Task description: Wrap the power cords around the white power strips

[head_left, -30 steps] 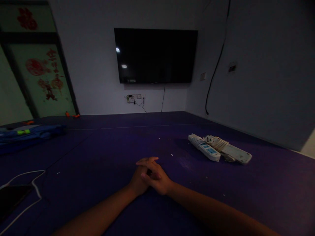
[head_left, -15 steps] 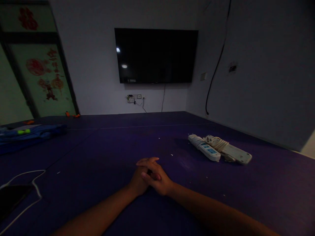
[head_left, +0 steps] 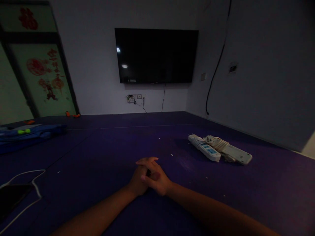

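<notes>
Power strips [head_left: 218,150], two white ones lying side by side and touching, rest on the purple surface [head_left: 103,150] in the head view, well ahead and to the right of the hands; the nearer one has blue sockets, and the farther one has its cord wound round it. The left hand [head_left: 136,184] and the right hand [head_left: 158,181] lie on the surface between the forearms, clasped together. Each grip is closed round the other hand, fingers laced, with no object in it. How the fingers cross is hard to make out in the dim light, and the palms are hidden. At the left edge a dark flat thing [head_left: 11,196], perhaps a phone, is cut off by the frame, with a white cable [head_left: 34,185] looping past it. A blue bundle [head_left: 29,134] lies farther back on the left, its details too dark to tell. A black television [head_left: 156,55] hangs on the far wall.
</notes>
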`<action>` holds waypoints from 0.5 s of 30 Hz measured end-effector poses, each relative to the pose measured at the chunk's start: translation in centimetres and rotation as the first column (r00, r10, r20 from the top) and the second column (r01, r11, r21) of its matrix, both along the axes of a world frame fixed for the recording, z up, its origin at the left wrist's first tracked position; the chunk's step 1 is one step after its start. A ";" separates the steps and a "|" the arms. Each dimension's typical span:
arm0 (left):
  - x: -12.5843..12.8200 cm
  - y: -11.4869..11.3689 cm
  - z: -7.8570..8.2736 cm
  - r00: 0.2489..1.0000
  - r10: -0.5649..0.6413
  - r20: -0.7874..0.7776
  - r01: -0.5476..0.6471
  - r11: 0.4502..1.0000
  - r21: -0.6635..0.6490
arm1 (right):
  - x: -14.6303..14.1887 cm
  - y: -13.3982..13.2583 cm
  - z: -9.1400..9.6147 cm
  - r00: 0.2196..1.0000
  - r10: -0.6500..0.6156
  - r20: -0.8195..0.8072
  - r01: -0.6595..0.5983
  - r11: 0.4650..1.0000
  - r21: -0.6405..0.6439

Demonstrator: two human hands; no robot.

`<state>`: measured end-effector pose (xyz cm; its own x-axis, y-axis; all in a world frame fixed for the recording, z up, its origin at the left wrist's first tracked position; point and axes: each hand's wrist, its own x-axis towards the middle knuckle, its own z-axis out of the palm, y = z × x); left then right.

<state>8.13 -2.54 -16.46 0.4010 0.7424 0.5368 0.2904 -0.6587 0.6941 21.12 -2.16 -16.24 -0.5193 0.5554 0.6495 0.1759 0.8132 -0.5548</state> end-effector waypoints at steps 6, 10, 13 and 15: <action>-0.1 0.5 -0.7 0.999 -0.028 0.041 0.029 1.000 -0.006 | -0.1 -0.2 0.1 0.999 -0.013 0.036 0.013 1.000 0.016; 0.0 0.4 -0.4 0.999 0.036 0.007 -0.036 0.999 0.004 | -0.1 -0.2 0.1 1.000 0.002 0.024 -0.003 0.999 0.035; 0.0 0.4 -0.3 0.999 0.034 0.014 -0.034 0.999 0.003 | -0.1 0.0 0.0 1.000 0.001 0.026 -0.002 0.999 0.034; 0.0 0.5 -0.5 0.999 0.001 0.038 -0.001 1.000 0.004 | 0.0 0.1 0.0 0.999 0.011 0.035 -0.012 0.999 0.037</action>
